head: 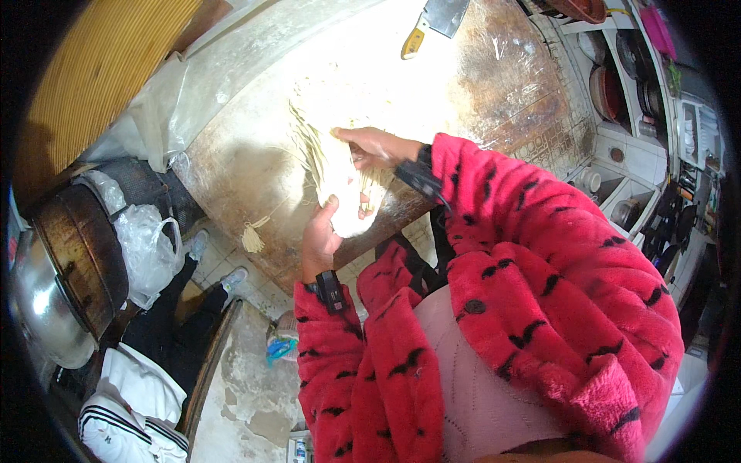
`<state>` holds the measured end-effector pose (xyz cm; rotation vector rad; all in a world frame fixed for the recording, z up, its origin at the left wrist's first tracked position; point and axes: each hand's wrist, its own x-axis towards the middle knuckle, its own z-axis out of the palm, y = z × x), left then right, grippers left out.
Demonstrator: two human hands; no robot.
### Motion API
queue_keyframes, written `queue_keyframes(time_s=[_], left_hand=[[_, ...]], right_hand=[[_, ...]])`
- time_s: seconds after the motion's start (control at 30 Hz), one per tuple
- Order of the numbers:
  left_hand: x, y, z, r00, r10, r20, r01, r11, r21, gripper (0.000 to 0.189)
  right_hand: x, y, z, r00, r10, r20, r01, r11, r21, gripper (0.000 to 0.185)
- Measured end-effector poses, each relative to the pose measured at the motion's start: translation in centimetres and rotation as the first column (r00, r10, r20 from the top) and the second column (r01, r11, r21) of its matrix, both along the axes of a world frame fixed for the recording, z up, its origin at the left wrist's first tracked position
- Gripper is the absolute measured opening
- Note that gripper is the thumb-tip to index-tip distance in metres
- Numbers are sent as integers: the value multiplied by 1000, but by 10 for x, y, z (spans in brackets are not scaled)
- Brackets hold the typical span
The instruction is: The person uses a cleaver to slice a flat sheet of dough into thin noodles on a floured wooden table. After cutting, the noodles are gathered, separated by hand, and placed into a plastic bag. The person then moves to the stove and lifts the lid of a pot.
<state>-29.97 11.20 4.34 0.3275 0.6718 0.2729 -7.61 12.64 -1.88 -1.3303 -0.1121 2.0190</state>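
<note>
A bundle of long pale noodles [310,142] lies on the floured wooden board [231,173] in front of me, partly washed out by bright light. My left hand [324,234] holds the near end of the bundle, its thumb on top. Around the bundle's right side curls my right hand [373,147], thumb over the strands and fingers partly hidden. Loose strands hang between both hands. A small separate clump of noodles [253,236] rests near the board's left front edge. Towards the far edge lies a cleaver [431,26] with a yellow handle.
Plastic sheeting [156,116] lines the board's left side. A large wok or pot [81,260] and a plastic bag [147,249] stand at left. Another person in white top [136,399] and dark trousers is at lower left. Shelves with pans [605,92] run along the right.
</note>
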Motion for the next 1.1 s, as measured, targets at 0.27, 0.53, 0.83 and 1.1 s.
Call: queue_keyframes(time_s=[0.27,0.53,0.83,1.1], left_hand=[[-4,0,-13,909,360,210,-319,925,-207,58],[-6,1,-33,889,323,326,-241,933,-266,58],[-9,-10,-27,982,186,-3,-186,980,-77,62],[-9,-17,-29,991,129,-42,-130,991,-26,63]], right_hand=[[8,37,29,917,-333,-220,395,843,367,29],[23,27,25,914,-285,-290,377,859,345,30],[40,-13,33,969,-223,102,216,973,78,38],[39,-41,34,944,-311,-109,326,930,170,42]])
